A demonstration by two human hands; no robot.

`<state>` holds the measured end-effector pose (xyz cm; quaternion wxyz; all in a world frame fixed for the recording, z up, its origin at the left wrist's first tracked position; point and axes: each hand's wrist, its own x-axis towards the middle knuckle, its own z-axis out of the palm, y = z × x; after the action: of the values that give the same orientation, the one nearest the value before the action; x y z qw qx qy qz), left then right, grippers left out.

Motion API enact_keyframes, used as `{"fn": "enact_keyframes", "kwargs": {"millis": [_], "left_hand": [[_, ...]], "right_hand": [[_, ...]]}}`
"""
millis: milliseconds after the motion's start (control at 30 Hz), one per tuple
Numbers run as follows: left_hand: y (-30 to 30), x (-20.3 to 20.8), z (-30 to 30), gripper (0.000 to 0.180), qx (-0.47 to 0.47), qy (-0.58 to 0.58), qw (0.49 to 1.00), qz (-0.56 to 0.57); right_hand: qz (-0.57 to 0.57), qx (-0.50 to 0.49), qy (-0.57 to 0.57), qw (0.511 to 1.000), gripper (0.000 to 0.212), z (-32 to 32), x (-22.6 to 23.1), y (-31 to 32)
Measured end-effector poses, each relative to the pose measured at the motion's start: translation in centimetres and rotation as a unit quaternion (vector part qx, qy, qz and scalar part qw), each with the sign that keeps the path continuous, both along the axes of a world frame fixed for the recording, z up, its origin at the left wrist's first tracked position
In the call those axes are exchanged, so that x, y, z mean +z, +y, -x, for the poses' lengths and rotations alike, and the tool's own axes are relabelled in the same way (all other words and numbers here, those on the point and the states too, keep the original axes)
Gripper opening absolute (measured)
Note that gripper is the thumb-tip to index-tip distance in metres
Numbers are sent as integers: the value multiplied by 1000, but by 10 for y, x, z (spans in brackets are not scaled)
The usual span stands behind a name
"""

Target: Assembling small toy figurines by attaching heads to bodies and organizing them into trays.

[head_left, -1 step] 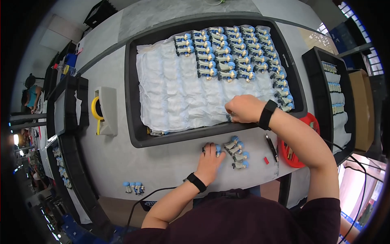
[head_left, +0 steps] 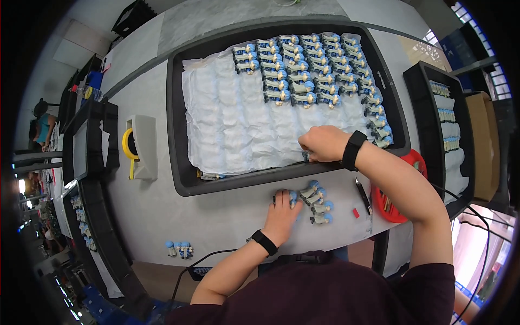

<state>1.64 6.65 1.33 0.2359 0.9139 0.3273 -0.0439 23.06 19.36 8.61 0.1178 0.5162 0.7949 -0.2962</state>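
Observation:
My left hand (head_left: pixel 280 216) rests on the table with its fingers curled over a small blue-haired figurine (head_left: pixel 293 197), partly hidden under them. To its right lies a cluster of several like figurines (head_left: pixel 320 207) in grey and blue. Over the near edge of a large black tray (head_left: pixel 238 181), my right hand (head_left: pixel 327 143) is closed, fingers pointing down. A bit of something dark and bluish shows beneath its fingertips; the rest is hidden. White padded sheeting (head_left: pixel 227 124) lines the tray, and rows of figurines (head_left: pixel 303 86) lie on it at the far and right sides.
A tape dispenser (head_left: pixel 143 151) with yellow tape stands left of the tray. On the right are a black-handled knife (head_left: pixel 363 195), a red cap (head_left: pixel 356 213), and a red bowl (head_left: pixel 390 211). More figurines (head_left: pixel 179 249) lie near the front left. Another black tray (head_left: pixel 422 108) sits far right.

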Motion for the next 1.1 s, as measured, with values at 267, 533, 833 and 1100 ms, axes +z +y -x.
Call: {"fn": "enact_keyframes", "kwargs": {"millis": [267, 533, 833, 1100], "left_hand": [[36, 85, 9, 73, -36, -33, 992, 121], [180, 166, -2, 48, -45, -224, 972, 54], [287, 86, -76, 92, -30, 97, 990, -96], [304, 63, -95, 97, -29, 107, 990, -86]], "right_hand": [[14, -2, 64, 998, 20, -8, -4, 7], [43, -51, 81, 994, 25, -22, 0, 17], [61, 15, 48, 997, 24, -12, 2, 6], [-128, -113, 274, 946, 13, -28, 40, -13]]}}
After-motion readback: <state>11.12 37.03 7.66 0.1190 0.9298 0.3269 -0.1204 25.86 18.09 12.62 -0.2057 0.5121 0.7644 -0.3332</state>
